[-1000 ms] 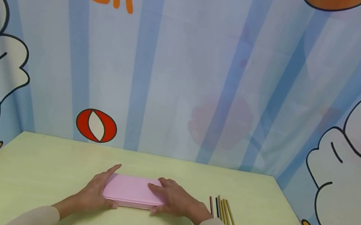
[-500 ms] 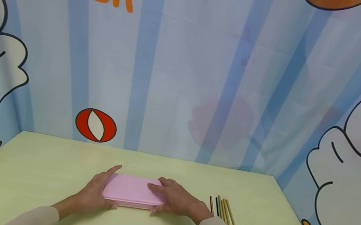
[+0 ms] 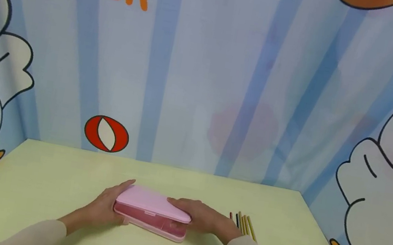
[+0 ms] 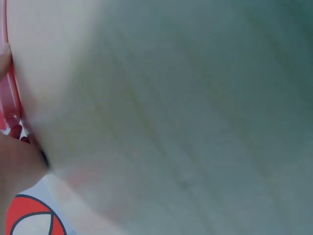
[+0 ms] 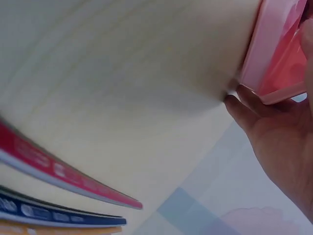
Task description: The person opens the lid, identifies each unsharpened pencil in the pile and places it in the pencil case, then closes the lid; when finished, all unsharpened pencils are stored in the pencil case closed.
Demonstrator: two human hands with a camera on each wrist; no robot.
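A pink pencil case (image 3: 152,202) lies on the table in the head view, its lid part-way raised along the near side. My left hand (image 3: 104,206) grips the case's left end, thumb at the near edge. At the other end my right hand (image 3: 205,218) holds the lid's right part. In the right wrist view, fingers (image 5: 242,110) touch the bottom corner of the case (image 5: 259,58), and its pink inside shows. Only a strip of the case (image 4: 10,100) appears in the left wrist view, beside the left hand (image 4: 19,164). Most of the interior is hidden.
Several pencils (image 3: 243,223) lie on the pale yellow table (image 3: 67,170), right of the case and partly behind the right forearm. A red pencil (image 5: 73,171) and a navy one (image 5: 58,214) show up close. A striped curtain (image 3: 193,96) stands behind the table.
The lid was closed in both earlier frames and is now lifted. My right hand has shifted its hold on the case's right end, which has swung slightly nearer. The left hand has barely moved.
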